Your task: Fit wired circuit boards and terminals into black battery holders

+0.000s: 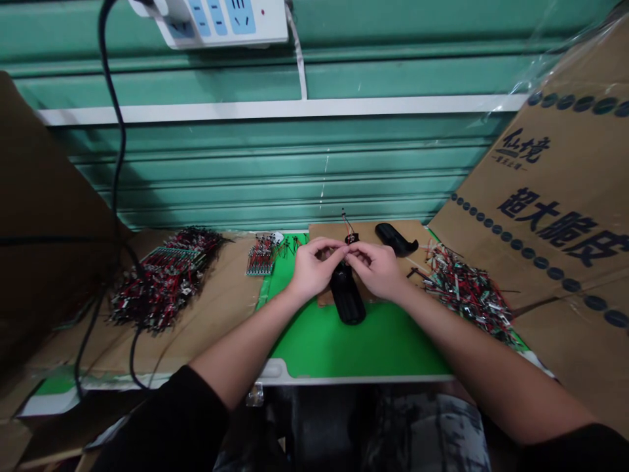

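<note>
L hand (pixel 314 269) and R hand (pixel 376 267) curled shut, fingertips pinching small black bit w/ red wires (pixel 350 238) above black case (pixel 348 295) on green mat (pixel 373 347). Other black case (pixel 396 238) lay apart on cardboard (pixel 329 231). Big wire pile by L arm (pixel 164 278), big wire pile by R arm (pixel 469 292): lots not used yet.

hidden: black casing (pixel 347 298) top, under hands (pixel 312 270) | too small: wired parts (pixel 469 293) | cut off: power strip (pixel 221 23)

The brown carton (pixel 555 183) reads "仙境" and, apparently, "超大脆皮" in dark print.
</note>
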Tool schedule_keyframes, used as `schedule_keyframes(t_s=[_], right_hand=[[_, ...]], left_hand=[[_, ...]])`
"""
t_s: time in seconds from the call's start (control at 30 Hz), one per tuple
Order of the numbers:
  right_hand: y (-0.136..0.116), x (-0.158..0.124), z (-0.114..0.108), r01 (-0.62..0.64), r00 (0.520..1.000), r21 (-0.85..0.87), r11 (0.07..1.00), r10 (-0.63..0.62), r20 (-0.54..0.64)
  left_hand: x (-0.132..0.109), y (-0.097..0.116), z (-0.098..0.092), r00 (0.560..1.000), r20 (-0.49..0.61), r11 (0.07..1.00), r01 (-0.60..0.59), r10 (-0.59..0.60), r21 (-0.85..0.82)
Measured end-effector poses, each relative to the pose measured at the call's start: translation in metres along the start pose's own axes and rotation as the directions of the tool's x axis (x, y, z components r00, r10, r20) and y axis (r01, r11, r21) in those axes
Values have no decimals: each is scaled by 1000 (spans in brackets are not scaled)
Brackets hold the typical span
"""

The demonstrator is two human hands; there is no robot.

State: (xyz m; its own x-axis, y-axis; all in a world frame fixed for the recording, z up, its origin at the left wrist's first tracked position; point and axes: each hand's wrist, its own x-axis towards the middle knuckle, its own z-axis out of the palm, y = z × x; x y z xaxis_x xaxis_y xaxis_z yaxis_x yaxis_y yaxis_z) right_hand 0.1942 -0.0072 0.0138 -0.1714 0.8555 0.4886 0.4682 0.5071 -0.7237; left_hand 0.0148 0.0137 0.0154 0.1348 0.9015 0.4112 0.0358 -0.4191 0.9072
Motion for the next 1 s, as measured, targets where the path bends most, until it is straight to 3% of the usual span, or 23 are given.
schedule_keyframes(t_s=[0.2,0.47,0.67,0.83,1.0], right_hand=[[0,2,-4,20,999,-22,1000,-20,26],[7,3,3,-165,986,334,928,160,43],[5,6,1,-224,969,448,866,249,2],[3,8,-1,-203,966,464,862,254,-50],[5,3,-1,-161,984,344,925,178,-17]], left_hand=[[1,-1,0,999,-5,999,36,-36,-14],[6,0,-3,989,-92,993,107,-111,-49],[7,-2,-6,986,-98,991,132,-134,-28],[5,-5,-6,984,-68,987,162,-163,-12],[7,1,-12,994,-10,992,104,-105,-75]])
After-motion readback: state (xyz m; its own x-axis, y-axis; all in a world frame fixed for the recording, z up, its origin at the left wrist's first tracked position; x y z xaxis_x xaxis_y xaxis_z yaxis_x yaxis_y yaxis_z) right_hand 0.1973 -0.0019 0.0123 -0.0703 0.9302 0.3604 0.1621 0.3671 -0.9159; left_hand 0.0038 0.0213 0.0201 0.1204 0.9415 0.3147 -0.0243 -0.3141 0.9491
